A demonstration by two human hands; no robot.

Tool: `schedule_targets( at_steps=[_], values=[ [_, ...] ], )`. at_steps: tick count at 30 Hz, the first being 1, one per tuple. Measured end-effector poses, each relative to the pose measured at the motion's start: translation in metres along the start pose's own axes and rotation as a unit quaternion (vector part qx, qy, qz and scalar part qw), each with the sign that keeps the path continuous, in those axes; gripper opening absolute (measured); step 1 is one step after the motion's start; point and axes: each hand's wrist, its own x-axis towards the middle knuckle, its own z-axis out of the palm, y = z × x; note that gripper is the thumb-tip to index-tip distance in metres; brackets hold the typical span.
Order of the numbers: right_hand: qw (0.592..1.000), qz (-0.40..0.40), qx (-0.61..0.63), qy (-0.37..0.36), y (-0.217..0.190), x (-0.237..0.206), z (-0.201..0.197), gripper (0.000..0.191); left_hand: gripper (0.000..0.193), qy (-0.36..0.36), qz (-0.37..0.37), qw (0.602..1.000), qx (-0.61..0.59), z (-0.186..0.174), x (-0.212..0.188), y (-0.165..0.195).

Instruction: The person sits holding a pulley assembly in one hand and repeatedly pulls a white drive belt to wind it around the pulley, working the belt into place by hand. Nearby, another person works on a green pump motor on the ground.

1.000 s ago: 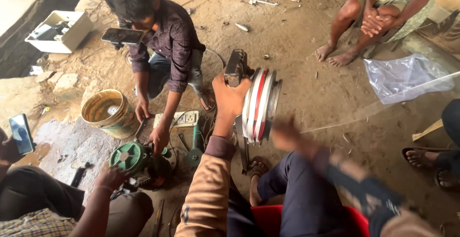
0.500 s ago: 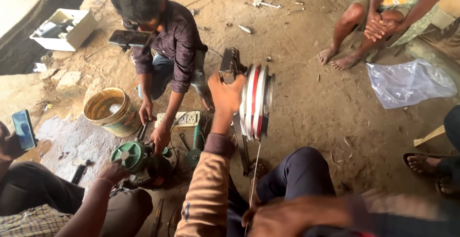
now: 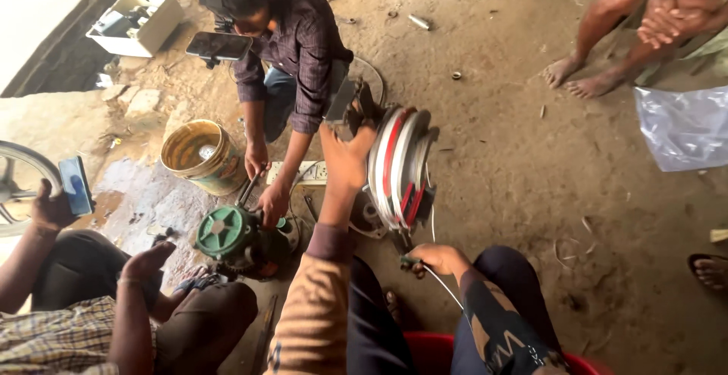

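My left hand (image 3: 345, 155), in a tan sleeve, grips the side of an upright red-and-white winding wheel (image 3: 402, 166) standing on the dirt floor. Just below the wheel, my right hand (image 3: 438, 257), in a dark patterned sleeve, pinches a thin pale wire (image 3: 444, 288) that runs back toward me. Left of the wheel lies a green motor (image 3: 227, 235). A person in a checked shirt (image 3: 303, 49) crouches opposite with both hands on the motor.
A yellow bucket (image 3: 201, 155) and a white power strip (image 3: 303, 172) sit beyond the motor. Another person at the left holds a phone (image 3: 76, 185). A seated person's bare feet (image 3: 576, 75), a plastic sheet (image 3: 682, 128) and a white box (image 3: 136, 22) lie further off.
My right hand has dropped from beside the wheel to below it and now holds the wire. My left hand has stayed on the wheel.
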Motion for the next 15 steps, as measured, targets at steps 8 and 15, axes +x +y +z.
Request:
schedule_targets(
  at_steps=[8, 15],
  values=[
    [0.999, 0.027, 0.032, -0.024, -0.043, -0.004, -0.03, 0.012, 0.021, -0.111, 0.021, 0.993, 0.017, -0.003, -0.013, 0.034],
    [0.989, 0.05, -0.113, -0.081, -0.006, 0.026, -0.012, 0.01, 0.023, -0.097, -0.01, 0.995, -0.014, 0.013, -0.005, 0.023]
  ],
)
